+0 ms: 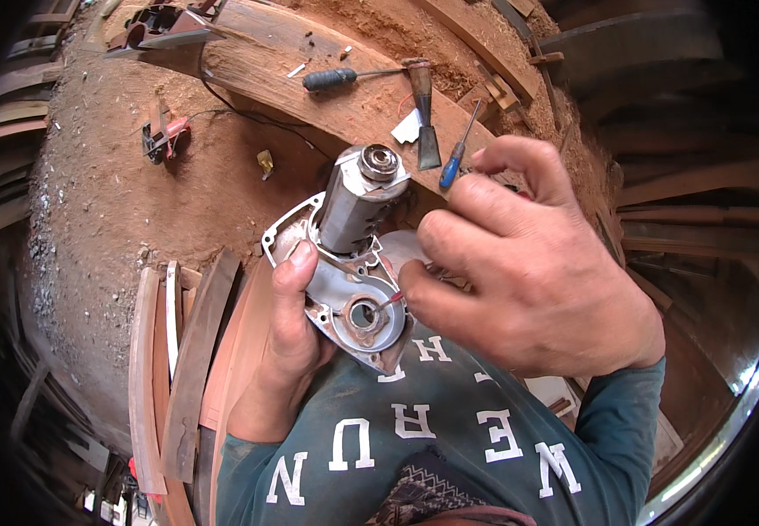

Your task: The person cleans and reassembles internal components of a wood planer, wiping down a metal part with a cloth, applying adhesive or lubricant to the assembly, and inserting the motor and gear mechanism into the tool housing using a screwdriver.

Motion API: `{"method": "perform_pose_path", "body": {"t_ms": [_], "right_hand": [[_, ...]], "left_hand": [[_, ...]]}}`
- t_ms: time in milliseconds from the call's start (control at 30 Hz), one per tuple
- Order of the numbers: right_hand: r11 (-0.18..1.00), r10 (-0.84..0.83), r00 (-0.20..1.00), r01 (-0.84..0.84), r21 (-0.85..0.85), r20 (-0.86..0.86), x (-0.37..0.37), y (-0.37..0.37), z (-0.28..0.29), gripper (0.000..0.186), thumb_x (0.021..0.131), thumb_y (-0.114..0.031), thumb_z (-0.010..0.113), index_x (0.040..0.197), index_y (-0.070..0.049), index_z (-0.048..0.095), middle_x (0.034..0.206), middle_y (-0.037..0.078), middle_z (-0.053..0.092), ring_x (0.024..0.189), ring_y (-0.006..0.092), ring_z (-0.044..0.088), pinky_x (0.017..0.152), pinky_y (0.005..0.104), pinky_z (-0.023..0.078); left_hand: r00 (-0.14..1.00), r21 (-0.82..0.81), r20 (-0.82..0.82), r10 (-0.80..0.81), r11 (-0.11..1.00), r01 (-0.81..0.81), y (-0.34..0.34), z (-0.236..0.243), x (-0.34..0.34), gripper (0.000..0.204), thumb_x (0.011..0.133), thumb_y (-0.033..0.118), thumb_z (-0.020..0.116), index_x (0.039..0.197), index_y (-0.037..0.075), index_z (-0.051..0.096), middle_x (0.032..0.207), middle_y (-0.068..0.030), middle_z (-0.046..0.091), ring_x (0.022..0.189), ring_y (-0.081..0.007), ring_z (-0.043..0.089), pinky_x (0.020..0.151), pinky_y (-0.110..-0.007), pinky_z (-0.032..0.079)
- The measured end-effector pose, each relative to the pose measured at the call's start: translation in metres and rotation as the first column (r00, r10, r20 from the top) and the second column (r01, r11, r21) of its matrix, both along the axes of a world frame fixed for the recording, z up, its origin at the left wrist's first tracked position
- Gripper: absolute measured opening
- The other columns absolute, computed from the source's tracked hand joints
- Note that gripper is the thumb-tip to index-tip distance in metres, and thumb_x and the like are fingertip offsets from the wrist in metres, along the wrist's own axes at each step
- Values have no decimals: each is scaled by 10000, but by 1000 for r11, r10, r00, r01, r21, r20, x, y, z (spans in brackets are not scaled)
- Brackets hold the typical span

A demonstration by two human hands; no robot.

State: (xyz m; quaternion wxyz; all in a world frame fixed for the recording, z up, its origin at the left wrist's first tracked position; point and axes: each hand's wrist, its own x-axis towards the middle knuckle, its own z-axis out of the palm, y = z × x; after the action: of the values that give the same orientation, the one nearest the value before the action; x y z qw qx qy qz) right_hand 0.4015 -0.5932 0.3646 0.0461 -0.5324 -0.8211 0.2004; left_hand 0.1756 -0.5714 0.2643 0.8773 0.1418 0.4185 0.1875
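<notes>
A grey metal gear housing (335,285) with a silver motor cylinder (349,210) standing on it is held in front of my chest. My left hand (283,337) grips its left edge, the thumb pressed on the rim. Over the right side of the housing, my right hand (528,263) pinches a thin tool with a red part (392,301). The thin tip of this tool reaches to the edge of the round bearing seat (363,316), where brownish grease clings. My right fingers hide the rest of the tool.
On the sawdust-covered wooden beam (265,53) ahead lie a blue-handled screwdriver (451,168), a chisel (426,114), a dark-gripped tool (331,80) and a white scrap (406,128). A red and black part (165,138) sits on the dirt floor. Curved planks (191,368) stand at left.
</notes>
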Motion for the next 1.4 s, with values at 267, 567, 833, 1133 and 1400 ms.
{"method": "perform_pose_path", "body": {"t_ms": [267, 567, 833, 1133, 1400], "right_hand": [[985, 62, 997, -55, -165, 38, 0, 0, 3, 134, 803, -215, 717, 910, -135, 732, 813, 2, 534, 817, 188, 609, 872, 448, 518], [986, -163, 986, 163, -34, 18, 5, -7, 2, 157, 795, -222, 717, 941, -164, 707, 819, 10, 534, 801, 190, 616, 720, 374, 477], [992, -112, 991, 116, 49, -69, -5, -17, -14, 201, 730, -204, 704, 887, -79, 710, 862, 29, 576, 801, 196, 601, 748, 397, 467], [987, -104, 959, 133, 93, -266, 0, -18, -24, 146, 749, -204, 733, 859, -110, 708, 810, 10, 523, 768, 195, 576, 759, 385, 441], [851, -494, 762, 523, -52, -419, 46, -49, -30, 216, 833, -131, 828, 1020, -43, 766, 911, 90, 687, 866, 243, 659, 790, 382, 511]], "left_hand": [[999, 13, 16, -33, 999, 33, 3, -6, 6, 649, 1074, 536, 440, 1368, -19, 601, 1106, -166, 752, 941, -218, 759, 805, -351, 629], [997, 37, -73, -22, 999, 25, 5, -4, 5, 677, 1072, 544, 453, 1371, -46, 596, 1071, -202, 767, 895, -253, 782, 788, -366, 657], [991, -51, 43, 131, 990, -129, 1, -5, 7, 669, 1096, 502, 430, 1445, -51, 572, 1285, -211, 722, 1124, -269, 740, 996, -391, 595], [995, 15, 88, 49, 999, -51, 5, -2, 5, 630, 1094, 483, 444, 1442, -27, 570, 1251, -184, 720, 1056, -244, 741, 928, -385, 608], [997, 31, 19, 72, 997, -73, -4, -7, 1, 909, 1033, 659, 432, 1541, -95, 428, 934, -249, 685, 807, -314, 703, 918, -563, 591]]}}
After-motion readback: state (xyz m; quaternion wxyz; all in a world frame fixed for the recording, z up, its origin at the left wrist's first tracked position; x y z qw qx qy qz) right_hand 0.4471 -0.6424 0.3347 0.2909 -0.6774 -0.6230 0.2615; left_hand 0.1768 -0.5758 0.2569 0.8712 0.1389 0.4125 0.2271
